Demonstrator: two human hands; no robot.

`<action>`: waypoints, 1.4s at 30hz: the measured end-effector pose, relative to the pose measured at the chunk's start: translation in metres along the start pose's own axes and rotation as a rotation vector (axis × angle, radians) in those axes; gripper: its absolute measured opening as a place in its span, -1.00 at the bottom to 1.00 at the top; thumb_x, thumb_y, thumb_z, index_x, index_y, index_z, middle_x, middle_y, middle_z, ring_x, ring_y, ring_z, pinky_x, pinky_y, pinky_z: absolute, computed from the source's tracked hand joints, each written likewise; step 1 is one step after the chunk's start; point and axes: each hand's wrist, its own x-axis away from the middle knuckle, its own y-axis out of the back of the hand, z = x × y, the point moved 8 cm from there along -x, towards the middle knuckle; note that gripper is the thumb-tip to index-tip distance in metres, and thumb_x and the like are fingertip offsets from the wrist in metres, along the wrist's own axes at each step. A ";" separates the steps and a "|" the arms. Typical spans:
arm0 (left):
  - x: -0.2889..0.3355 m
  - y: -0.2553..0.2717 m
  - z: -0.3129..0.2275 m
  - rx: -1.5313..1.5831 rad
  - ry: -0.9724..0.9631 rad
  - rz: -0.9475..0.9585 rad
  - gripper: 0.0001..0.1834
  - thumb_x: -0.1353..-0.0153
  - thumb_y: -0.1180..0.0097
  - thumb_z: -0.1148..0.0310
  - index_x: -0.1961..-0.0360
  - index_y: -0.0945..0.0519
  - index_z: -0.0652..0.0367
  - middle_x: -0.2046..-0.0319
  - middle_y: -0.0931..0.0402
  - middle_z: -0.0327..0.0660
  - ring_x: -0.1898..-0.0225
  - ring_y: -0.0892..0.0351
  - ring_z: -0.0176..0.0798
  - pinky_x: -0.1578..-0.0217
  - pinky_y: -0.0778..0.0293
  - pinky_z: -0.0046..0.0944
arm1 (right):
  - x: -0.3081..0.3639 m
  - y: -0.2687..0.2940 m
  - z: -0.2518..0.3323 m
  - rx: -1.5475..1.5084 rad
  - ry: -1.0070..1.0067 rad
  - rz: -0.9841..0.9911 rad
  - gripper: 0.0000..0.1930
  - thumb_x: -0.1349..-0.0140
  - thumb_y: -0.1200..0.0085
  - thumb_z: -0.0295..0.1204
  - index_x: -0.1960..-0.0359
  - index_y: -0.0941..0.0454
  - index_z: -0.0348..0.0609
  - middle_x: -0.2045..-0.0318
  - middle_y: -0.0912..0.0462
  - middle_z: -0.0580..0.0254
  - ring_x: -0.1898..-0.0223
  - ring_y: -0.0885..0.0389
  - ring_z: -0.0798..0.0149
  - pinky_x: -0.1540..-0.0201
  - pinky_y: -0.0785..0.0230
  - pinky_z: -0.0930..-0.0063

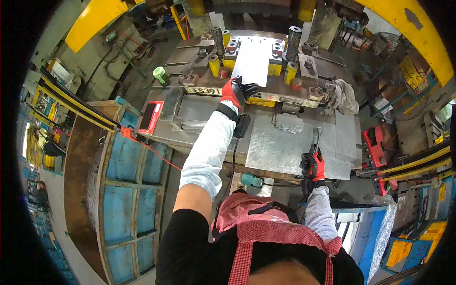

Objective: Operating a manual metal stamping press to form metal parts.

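Observation:
My left hand (239, 92), in a red and black glove, is closed at the near edge of a bright flat metal sheet (251, 61). The sheet lies lengthwise in the press die (278, 91), between its yellow and dark posts. To the right and nearer to me, my right hand (313, 167), gloved likewise, is wrapped round a slim metal tool (317, 137) with a rounded head, like a wrench. That tool points away from me over a wide metal plate (268, 152). A small stack of cut metal pieces (288, 122) rests on this plate.
Left of the die are stacked metal sheets (199, 111) and a red-edged panel (151, 117). A grey rag (342, 97) hangs at the die's right. A black box (242, 125) with a cable sits below my left wrist. Yellow-black bars (76, 102) flank both sides; a blue rack (123, 185) stands left.

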 end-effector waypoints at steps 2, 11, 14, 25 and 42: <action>0.002 -0.001 0.001 -0.003 -0.021 -0.004 -0.67 -0.19 0.16 0.22 0.15 -0.28 0.26 0.32 -0.47 0.22 0.38 -0.54 0.13 0.31 -0.52 -0.01 | 0.008 -0.011 0.009 -0.031 -0.022 0.005 -0.87 -0.11 0.04 -0.44 0.35 -0.28 -0.10 0.62 -0.46 0.13 0.71 -0.38 0.28 0.70 -0.22 0.41; 0.015 -0.016 -0.003 0.028 -0.035 0.013 -0.55 -0.20 0.27 0.18 0.04 -0.22 0.36 0.22 -0.39 0.28 0.25 -0.49 0.19 0.21 -0.48 0.05 | 0.012 -0.019 0.009 -0.076 -0.057 0.042 -0.87 -0.12 0.05 -0.43 0.34 -0.26 -0.08 0.66 -0.40 0.20 0.74 -0.31 0.33 0.75 -0.14 0.48; 0.017 -0.009 -0.003 0.079 -0.010 0.007 -0.55 -0.21 0.27 0.17 0.02 -0.23 0.33 0.21 -0.39 0.27 0.21 -0.47 0.20 0.18 -0.46 0.06 | 0.020 -0.031 0.015 -0.053 -0.082 0.051 -0.81 -0.14 0.06 -0.45 0.24 -0.23 -0.02 0.70 -0.32 0.30 0.76 -0.27 0.40 0.74 -0.13 0.51; -0.003 0.006 0.003 -0.025 0.006 -0.035 -0.63 -0.21 0.20 0.25 0.05 -0.27 0.26 0.27 -0.45 0.20 0.34 -0.52 0.13 0.24 -0.48 -0.03 | 0.011 -0.014 0.008 -0.068 0.013 0.037 -0.79 -0.14 0.04 -0.42 0.21 -0.25 -0.06 0.65 -0.40 0.25 0.72 -0.34 0.37 0.70 -0.23 0.46; 0.005 -0.004 0.006 0.087 0.103 0.077 -0.59 -0.21 0.23 0.12 0.15 -0.30 0.30 0.29 -0.44 0.23 0.28 -0.49 0.15 0.19 -0.43 0.05 | 0.006 -0.194 0.134 0.307 0.384 0.219 -0.43 -0.06 -0.01 -0.51 -0.17 -0.18 -0.08 0.52 -0.38 0.47 0.59 -0.29 0.60 0.59 -0.20 0.70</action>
